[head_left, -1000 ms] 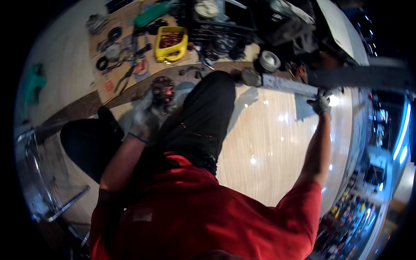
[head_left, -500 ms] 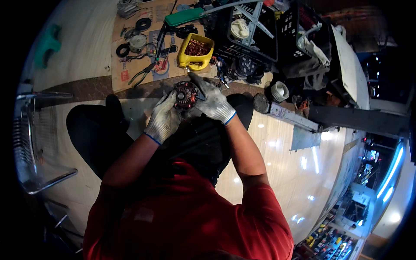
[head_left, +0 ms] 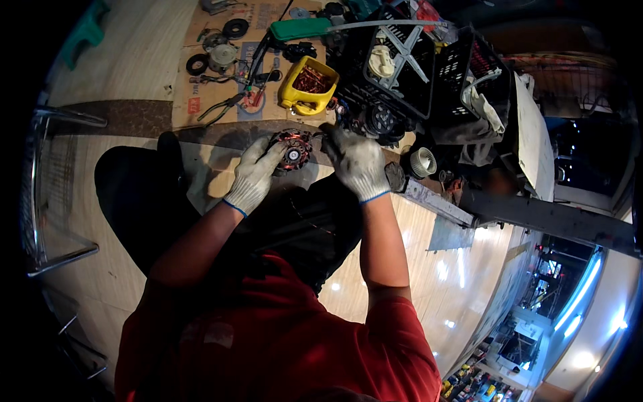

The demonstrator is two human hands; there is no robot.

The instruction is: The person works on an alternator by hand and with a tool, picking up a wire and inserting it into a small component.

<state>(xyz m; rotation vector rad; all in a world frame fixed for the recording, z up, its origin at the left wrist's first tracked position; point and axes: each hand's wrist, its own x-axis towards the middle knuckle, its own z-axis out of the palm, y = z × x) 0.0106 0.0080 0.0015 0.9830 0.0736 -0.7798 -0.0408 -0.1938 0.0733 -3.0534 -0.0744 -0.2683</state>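
Observation:
A round motor core with copper windings [head_left: 295, 155] sits upright-facing in front of my lap, its pale centre showing. My left hand [head_left: 257, 171], in a white knit glove with a blue cuff, grips its left side. Just to the right of the core is my gloved right hand [head_left: 359, 162], fingers curled, their tips dark and pinched near the winding's edge. Whatever the right fingers hold is too small and dark to make out. A thin coppery strand [head_left: 309, 220] lies across my dark trousers.
Beyond my hands stands a cut yellow jug [head_left: 292, 96] with copper scraps inside. Pliers [head_left: 221, 108] and motor parts lie on flattened cardboard [head_left: 184, 90]. Black crates [head_left: 429, 67] fill the far right, a white fan wheel [head_left: 422, 163] before them. A metal chair frame [head_left: 74, 258] is at left.
My right hand has come away from the core to the right, its fingers now curled. The core has turned in my left hand and shifted slightly right and nearer. The view has shifted a little.

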